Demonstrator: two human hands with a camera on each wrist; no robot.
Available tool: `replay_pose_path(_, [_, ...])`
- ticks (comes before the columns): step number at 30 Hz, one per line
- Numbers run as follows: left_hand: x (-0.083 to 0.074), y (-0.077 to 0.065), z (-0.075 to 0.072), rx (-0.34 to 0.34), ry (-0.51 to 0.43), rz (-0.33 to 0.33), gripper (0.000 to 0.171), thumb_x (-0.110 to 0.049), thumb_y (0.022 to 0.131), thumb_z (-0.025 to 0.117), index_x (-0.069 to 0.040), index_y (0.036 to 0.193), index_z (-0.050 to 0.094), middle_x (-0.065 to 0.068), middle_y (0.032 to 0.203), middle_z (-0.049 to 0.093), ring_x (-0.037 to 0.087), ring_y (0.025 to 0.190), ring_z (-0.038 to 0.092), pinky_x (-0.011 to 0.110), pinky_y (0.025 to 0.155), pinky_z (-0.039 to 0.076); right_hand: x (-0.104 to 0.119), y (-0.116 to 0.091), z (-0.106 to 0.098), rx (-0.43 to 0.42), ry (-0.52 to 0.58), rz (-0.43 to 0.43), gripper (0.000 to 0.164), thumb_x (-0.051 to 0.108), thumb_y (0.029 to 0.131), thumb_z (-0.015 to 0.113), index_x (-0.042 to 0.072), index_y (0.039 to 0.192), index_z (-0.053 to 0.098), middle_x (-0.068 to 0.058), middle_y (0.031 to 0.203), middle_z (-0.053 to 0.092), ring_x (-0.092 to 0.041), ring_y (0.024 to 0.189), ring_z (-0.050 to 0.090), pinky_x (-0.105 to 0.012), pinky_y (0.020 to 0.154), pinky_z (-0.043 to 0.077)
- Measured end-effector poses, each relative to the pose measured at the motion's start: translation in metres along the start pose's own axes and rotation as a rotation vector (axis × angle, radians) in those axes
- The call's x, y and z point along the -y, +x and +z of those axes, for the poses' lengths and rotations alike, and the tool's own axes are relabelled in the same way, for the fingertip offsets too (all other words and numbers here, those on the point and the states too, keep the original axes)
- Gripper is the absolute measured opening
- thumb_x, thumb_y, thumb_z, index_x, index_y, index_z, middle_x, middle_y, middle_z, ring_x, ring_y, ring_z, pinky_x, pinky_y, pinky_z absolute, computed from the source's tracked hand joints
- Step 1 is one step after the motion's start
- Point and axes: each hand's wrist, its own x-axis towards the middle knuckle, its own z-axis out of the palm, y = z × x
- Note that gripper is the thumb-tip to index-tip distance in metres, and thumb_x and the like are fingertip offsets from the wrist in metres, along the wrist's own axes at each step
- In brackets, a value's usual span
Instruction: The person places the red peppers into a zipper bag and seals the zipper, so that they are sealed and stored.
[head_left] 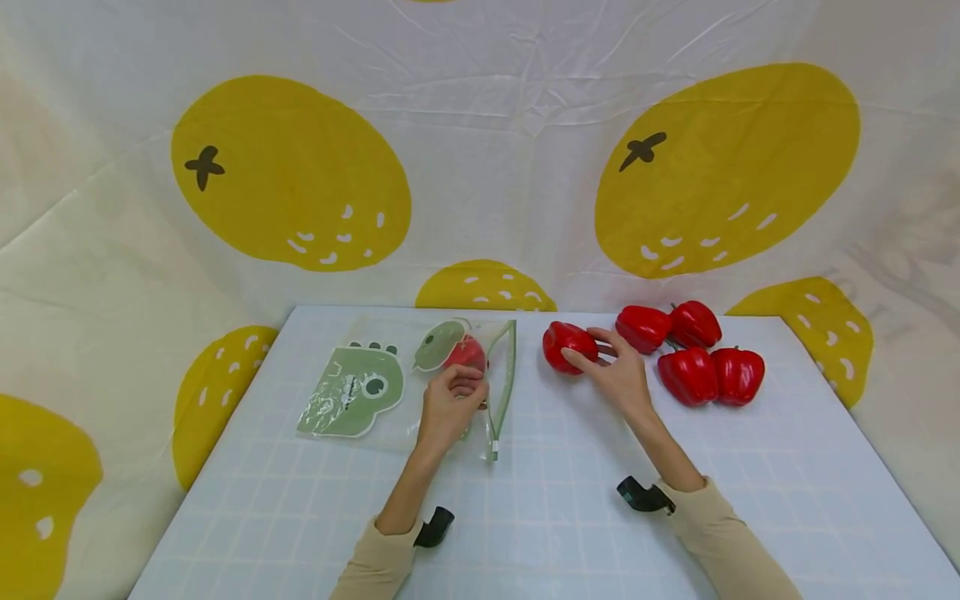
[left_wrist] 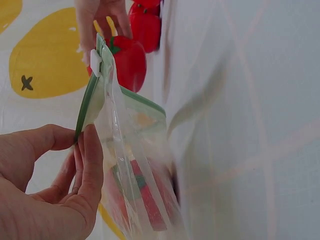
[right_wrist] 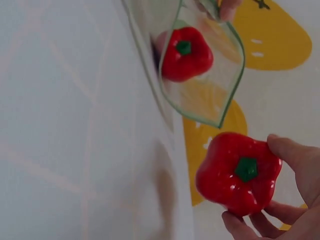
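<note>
A clear zip bag (head_left: 420, 417) printed with a green cartoon dinosaur lies on the table, its green-edged mouth standing apart toward the right. My left hand (head_left: 452, 406) pinches the bag's upper rim between thumb and fingers, plain in the left wrist view beside the white slider (left_wrist: 96, 63). Inside the bag is one red bell pepper (right_wrist: 187, 54) with a green stem. Just right of the mouth, my right hand (head_left: 617, 371) grips another red bell pepper (right_wrist: 239, 173) between thumb and fingers. In the right wrist view this pepper is apart from the bag.
Several more red bell peppers (head_left: 688, 377) sit grouped at the back right of the table (head_left: 555, 517). Behind the table hangs a pale cloth (head_left: 502, 183) with large yellow fruit prints. Each wrist carries a small black camera (head_left: 433, 527).
</note>
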Motion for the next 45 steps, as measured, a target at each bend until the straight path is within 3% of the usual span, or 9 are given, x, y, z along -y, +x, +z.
replay_pose_path(8, [-0.001, 0.001, 0.001, -0.003, -0.012, 0.013, 0.014, -0.001, 0.091, 0.073, 0.003, 0.104, 0.069, 0.014, 0.090, 0.069, 0.019, 0.077, 0.067, 0.027, 0.067, 0.063, 0.009, -0.004, 0.011, 0.065, 0.063, 0.038, 0.074, 0.043, 0.087, 0.082, 0.013, 0.148, 0.051, -0.011, 0.147, 0.053, -0.032, 0.134, 0.048, -0.049, 0.104, 0.052])
replay_pose_path(20, [-0.001, 0.001, 0.000, -0.009, 0.018, 0.002, 0.016, -0.005, 0.093, 0.074, 0.001, 0.107, 0.069, 0.013, 0.095, 0.070, 0.021, 0.081, 0.067, 0.028, 0.070, 0.063, 0.017, -0.006, 0.039, 0.134, 0.069, 0.055, 0.073, 0.041, 0.086, 0.083, 0.015, 0.147, 0.052, -0.010, 0.148, 0.053, -0.031, 0.133, 0.049, -0.048, 0.101, 0.055])
replay_pose_path(27, [-0.002, 0.000, 0.000, -0.003, 0.018, -0.008, 0.017, -0.005, 0.094, 0.073, -0.001, 0.110, 0.068, 0.012, 0.097, 0.070, 0.022, 0.084, 0.068, 0.029, 0.071, 0.063, 0.018, -0.005, 0.053, 0.154, 0.076, 0.054, 0.072, 0.042, 0.086, 0.082, 0.015, 0.147, 0.052, -0.009, 0.146, 0.054, -0.030, 0.132, 0.050, -0.047, 0.102, 0.054])
replay_pose_path(40, [-0.002, 0.000, -0.003, 0.028, -0.022, 0.040, 0.014, 0.001, 0.092, 0.073, 0.005, 0.106, 0.070, 0.016, 0.093, 0.070, 0.025, 0.079, 0.069, 0.031, 0.069, 0.064, 0.012, -0.004, 0.075, 0.175, 0.109, 0.037, 0.068, 0.042, 0.089, 0.080, 0.014, 0.145, 0.054, -0.010, 0.145, 0.055, -0.031, 0.130, 0.051, -0.047, 0.100, 0.056])
replay_pose_path(45, [-0.002, 0.000, -0.003, 0.027, -0.024, 0.046, 0.015, -0.002, 0.092, 0.075, 0.005, 0.105, 0.072, 0.019, 0.096, 0.071, 0.029, 0.083, 0.070, 0.038, 0.070, 0.064, 0.013, -0.005, 0.082, 0.176, 0.135, 0.040, 0.067, 0.042, 0.090, 0.079, 0.013, 0.144, 0.055, -0.010, 0.144, 0.056, -0.031, 0.129, 0.052, -0.047, 0.100, 0.056])
